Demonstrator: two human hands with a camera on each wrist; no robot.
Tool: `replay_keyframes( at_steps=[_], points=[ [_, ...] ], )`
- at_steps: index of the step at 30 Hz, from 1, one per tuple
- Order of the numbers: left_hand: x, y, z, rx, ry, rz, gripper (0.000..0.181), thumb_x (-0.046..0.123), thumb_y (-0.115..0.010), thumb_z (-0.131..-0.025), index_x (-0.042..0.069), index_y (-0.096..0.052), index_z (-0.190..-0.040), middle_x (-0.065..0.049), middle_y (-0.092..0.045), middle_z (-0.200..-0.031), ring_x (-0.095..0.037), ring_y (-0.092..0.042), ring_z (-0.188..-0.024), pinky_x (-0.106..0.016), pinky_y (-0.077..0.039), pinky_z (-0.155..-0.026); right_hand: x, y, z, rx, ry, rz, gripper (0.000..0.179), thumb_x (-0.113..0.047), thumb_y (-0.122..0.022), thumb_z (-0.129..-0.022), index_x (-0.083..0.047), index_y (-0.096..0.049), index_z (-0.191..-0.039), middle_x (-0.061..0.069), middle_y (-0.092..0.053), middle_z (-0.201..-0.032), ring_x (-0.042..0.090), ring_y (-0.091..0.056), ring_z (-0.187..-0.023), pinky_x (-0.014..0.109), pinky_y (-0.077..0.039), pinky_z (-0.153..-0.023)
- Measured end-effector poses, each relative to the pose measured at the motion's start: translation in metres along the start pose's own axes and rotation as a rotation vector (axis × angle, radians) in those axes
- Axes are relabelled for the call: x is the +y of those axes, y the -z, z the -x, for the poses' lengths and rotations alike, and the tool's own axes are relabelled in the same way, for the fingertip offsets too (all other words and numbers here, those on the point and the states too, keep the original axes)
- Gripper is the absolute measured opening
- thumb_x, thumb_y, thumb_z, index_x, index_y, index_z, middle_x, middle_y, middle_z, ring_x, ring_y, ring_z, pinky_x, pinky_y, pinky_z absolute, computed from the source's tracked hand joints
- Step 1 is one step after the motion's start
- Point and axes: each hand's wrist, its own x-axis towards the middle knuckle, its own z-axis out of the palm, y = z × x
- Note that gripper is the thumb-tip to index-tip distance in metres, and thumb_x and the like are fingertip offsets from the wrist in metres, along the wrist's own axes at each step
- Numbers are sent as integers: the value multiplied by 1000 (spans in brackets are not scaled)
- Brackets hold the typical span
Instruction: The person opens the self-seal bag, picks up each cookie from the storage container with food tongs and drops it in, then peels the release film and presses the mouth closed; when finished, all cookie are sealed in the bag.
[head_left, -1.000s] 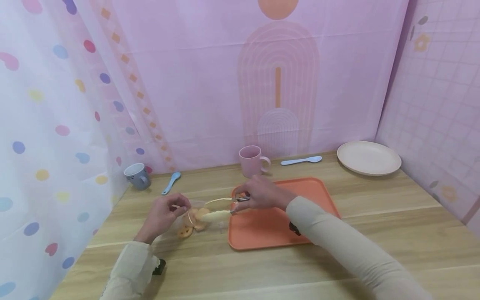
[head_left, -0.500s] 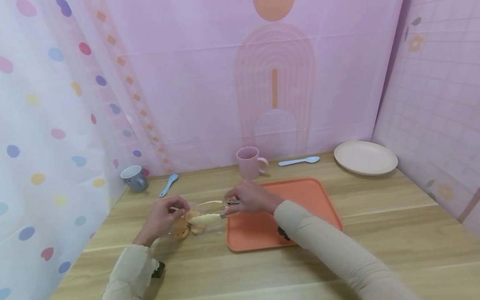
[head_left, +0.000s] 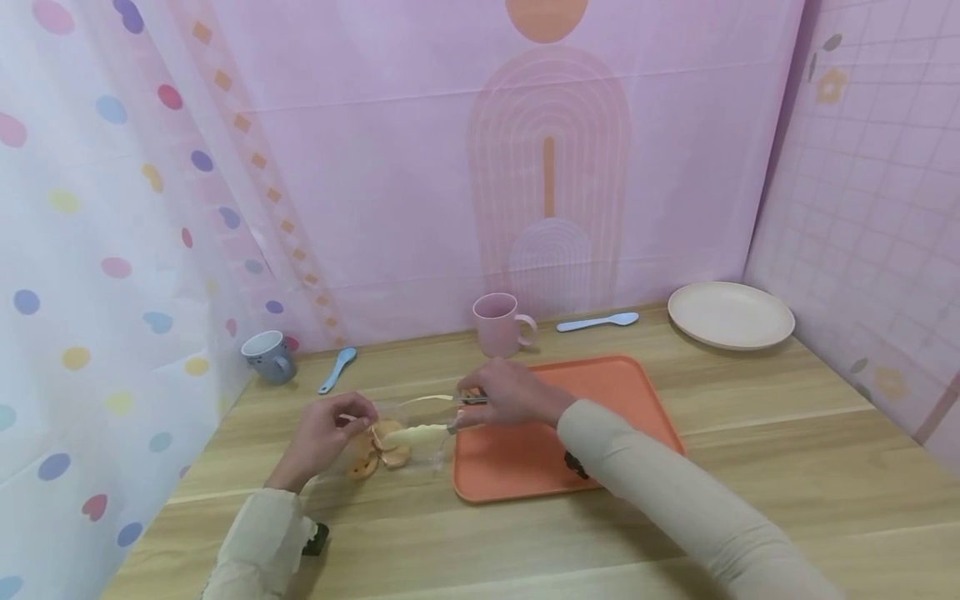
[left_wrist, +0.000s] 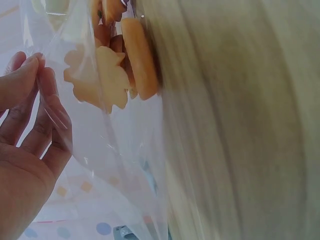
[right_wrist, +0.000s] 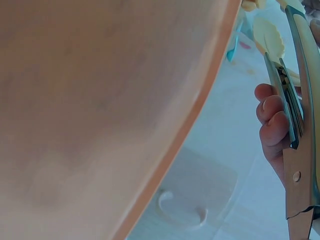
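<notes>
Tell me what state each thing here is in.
Clear bag: holding biscuit-like pieces
Left hand: pinching the bag
Tongs: arms apart
Right hand: gripping the tongs
Pink mug: upright
Gray mug: upright
Blue spoon: lying down
Pale spoon: lying down
Plate: lying flat
Orange tray: lying flat

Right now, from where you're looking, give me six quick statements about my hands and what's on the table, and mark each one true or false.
1. The right hand holds the tongs. True.
2. The pink mug stands on the orange tray. False: it stands on the table, behind the tray.
3. The left hand pinches a clear plastic bag. True.
4. In the left wrist view, cookies show through plastic. True.
5. In the head view, the pale plate is left of the pink mug. False: it is right of it.
6. A spoon lies on the pale plate. False: one spoon lies right of the pink mug, the other spoon right of the grey mug.
</notes>
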Motion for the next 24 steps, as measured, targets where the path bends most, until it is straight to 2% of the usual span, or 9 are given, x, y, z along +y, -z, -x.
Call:
replay_keyframes(
  at_steps=[2,4,9,11,13,15,17,20,24],
  points=[
    [0,0,0,-3,5,-11,10,-2,-69,-90,8,-71,-88,-5,-76,-89,0,-62,-81,-19,-56,-74,4,4,5,5,7,-24,43,-55,-76,-83,-19,-75,-106,-9,-63,-76,4,-49,-66,19,-39,-58],
    [0,1,-1,-5,12,-13,10,-2,-69,-90,8,-71,-88,-5,-76,-88,-1,-62,-81,-19,-56,-73,8,8,12,10,8,-47,42,-53,-77,-83,-19,-75,-107,-8,-62,-73,3,-48,-64,19,-39,-57],
    [0,2,0,-10,28,-14,11,-3,-68,-90,8,-71,-88,-6,-75,-89,-2,-62,-80,-18,-55,-73,24,25,39,72,-11,-66,33,-51,-79,-81,-21,-67,-82,-9,-47,-64,3,-40,-59,19,-32,-55],
    [0,1,0,-7,29,-15,11,-3,-69,-90,8,-71,-88,-6,-75,-89,-2,-63,-80,-18,-55,-73,31,33,52,96,-22,-51,33,-51,-79,-81,-23,-63,-78,-9,-46,-64,4,-40,-61,20,-32,-56],
    [-1,1,0,-6,27,-18,13,-3,-69,-90,9,-71,-88,-5,-75,-89,-1,-62,-80,-18,-55,-73,38,41,67,106,-34,-35,32,-51,-79,-82,-23,-65,-80,-8,-49,-65,4,-41,-61,20,-33,-55],
    [-2,-1,0,-9,21,-16,14,-4,-68,-90,10,-71,-87,-5,-75,-88,-1,-63,-81,-18,-55,-73,45,48,83,125,-60,-3,30,-52,-79,-82,-23,-72,-88,-9,-55,-68,3,-44,-62,20,-35,-55],
    [-2,-2,0,-12,14,-10,16,-5,-68,-89,10,-71,-87,-5,-75,-88,-1,-63,-80,-19,-56,-73,53,55,99,153,-87,33,35,-52,-79,-81,-21,-77,-97,-9,-60,-69,2,-45,-63,22,-38,-57],
    [-2,-3,0,-9,10,-4,17,-7,-66,-89,9,-71,-87,-6,-76,-89,-2,-63,-81,-19,-56,-73,68,64,122,181,-159,74,44,-51,-78,-82,-19,-77,-113,-11,-64,-71,0,-46,-62,23,-41,-58],
    [-1,-5,-2,0,1,-1,16,-6,-67,-88,10,-72,-88,-6,-76,-89,-1,-62,-82,-18,-55,-74,88,77,149,224,-261,113,38,-44,-79,-83,-16,-76,-109,-7,-68,-72,3,-51,-61,25,-43,-59]
  ],
)
